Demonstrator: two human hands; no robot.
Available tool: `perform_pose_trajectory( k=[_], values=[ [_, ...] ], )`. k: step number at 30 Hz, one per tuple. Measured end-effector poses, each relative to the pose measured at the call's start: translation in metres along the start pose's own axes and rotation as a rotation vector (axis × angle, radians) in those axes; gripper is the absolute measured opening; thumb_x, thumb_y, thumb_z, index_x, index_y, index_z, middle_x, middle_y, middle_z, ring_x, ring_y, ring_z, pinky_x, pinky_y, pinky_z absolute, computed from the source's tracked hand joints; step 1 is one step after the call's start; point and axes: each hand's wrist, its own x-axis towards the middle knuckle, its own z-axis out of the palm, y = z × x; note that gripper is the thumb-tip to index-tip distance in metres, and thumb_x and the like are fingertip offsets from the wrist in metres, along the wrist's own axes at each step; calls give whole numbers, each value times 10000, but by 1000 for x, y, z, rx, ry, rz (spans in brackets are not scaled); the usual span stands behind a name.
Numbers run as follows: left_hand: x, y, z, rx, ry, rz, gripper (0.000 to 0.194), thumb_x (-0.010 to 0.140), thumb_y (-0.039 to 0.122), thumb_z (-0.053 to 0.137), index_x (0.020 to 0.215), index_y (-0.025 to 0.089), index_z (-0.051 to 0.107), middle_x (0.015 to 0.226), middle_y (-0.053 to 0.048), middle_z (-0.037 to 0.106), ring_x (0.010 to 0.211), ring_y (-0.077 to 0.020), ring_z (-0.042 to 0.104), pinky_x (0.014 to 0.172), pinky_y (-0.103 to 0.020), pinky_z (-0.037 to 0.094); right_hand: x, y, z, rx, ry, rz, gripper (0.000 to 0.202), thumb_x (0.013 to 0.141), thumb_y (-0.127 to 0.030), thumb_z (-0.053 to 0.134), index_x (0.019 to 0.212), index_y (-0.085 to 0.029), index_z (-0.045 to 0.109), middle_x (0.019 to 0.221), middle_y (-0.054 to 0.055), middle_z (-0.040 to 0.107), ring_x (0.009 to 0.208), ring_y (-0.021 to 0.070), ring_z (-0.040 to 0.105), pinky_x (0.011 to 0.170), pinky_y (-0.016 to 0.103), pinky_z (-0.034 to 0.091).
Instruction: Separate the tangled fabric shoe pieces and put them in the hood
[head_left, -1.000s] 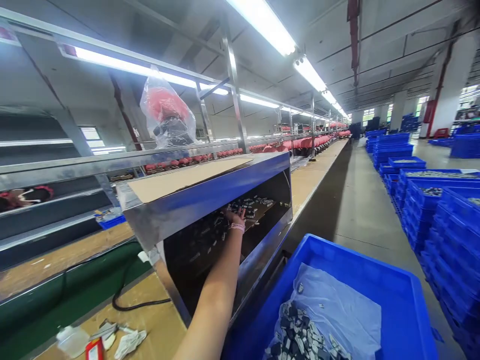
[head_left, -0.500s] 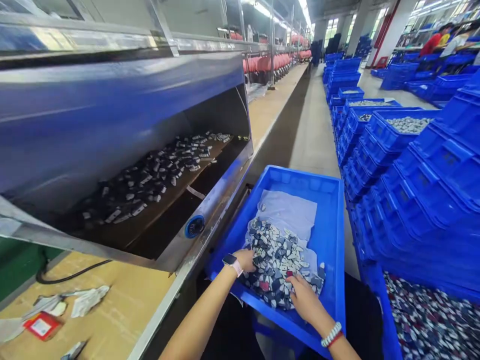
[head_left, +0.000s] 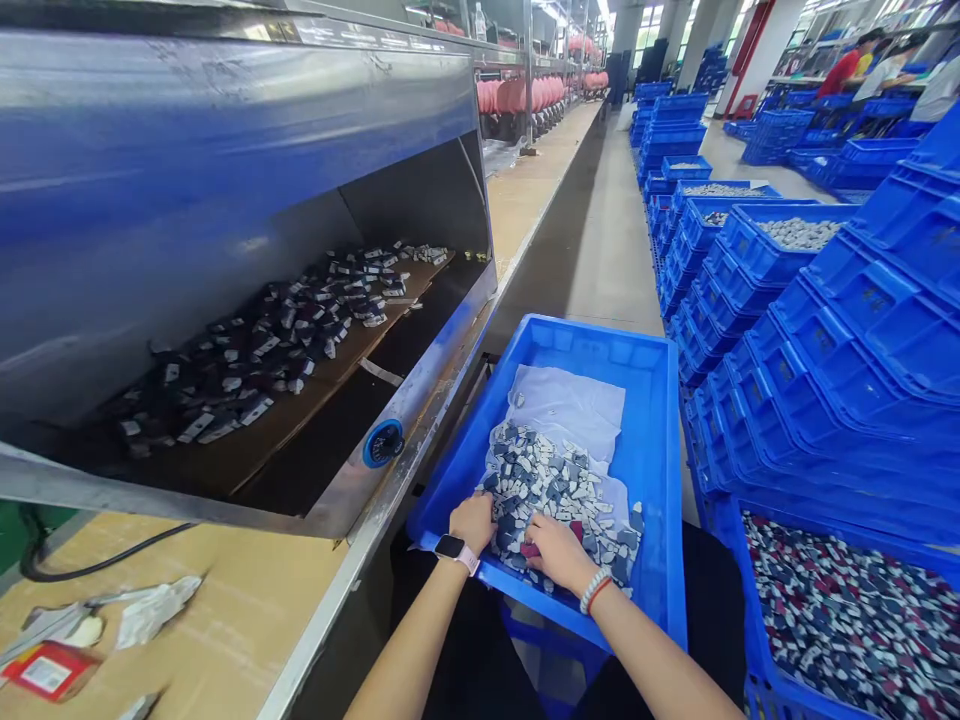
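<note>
A factory floor: a long assembly line point(head_left: 540, 190), stacked blue crates point(head_left: 825, 330) of small parts point(head_left: 847, 620), overhead strip lights.

Bright overhead light, glare on steel hood point(head_left: 225, 130), perhaps slight edge warping

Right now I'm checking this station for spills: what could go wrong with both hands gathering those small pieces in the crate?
1. The pile of small pieces lies near the blue crate's front lip; the left hand and right hand might push some over.
2. The loose white sheet underneath may bunch or slide, scattering pieces.
</note>
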Motion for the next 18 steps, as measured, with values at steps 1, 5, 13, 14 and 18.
perform_pose_trajectory(
  k=[1,5,13,14,18],
  values=[
    [0,0,-1,-8,18,0,261,919,340,626,1097,149,626,1130,-84,644,1008,-222,628,890,-429,529,-1,2,-2,42,20,12,197,697,-162,738,883,-166,674,1087,100,636,1020,292,595,969,425,452],
    [-2,-1,-5,-48,63,36,236,945,345,582,1054,143,636,1086,-86,657,990,-219,634,876,-420,527,-12,18,-19,304,161,131,331,917,-445,469,1031,-171,615,1057,106,648,868,233,646,829,390,539],
    [-11,53,12,-130,-52,388,280,890,372,663,1075,163,639,1095,-65,666,987,-209,631,893,-414,523,-48,58,-63,569,414,329,413,926,-454,300,1156,-166,487,1146,132,669,941,225,688,732,327,589],
    [-10,63,17,-116,-70,383,321,872,379,685,1101,160,632,1114,-74,660,999,-220,630,899,-427,523,-48,60,-66,533,424,340,390,917,-446,345,1134,-162,502,1136,135,672,945,226,683,732,325,581],
    [-5,90,35,-62,-82,269,331,906,323,648,1178,140,600,1112,-93,653,1024,-243,632,927,-477,515,-40,61,-65,278,409,369,194,844,-330,580,919,-152,602,932,95,686,871,227,653,814,381,525]
  ],
)
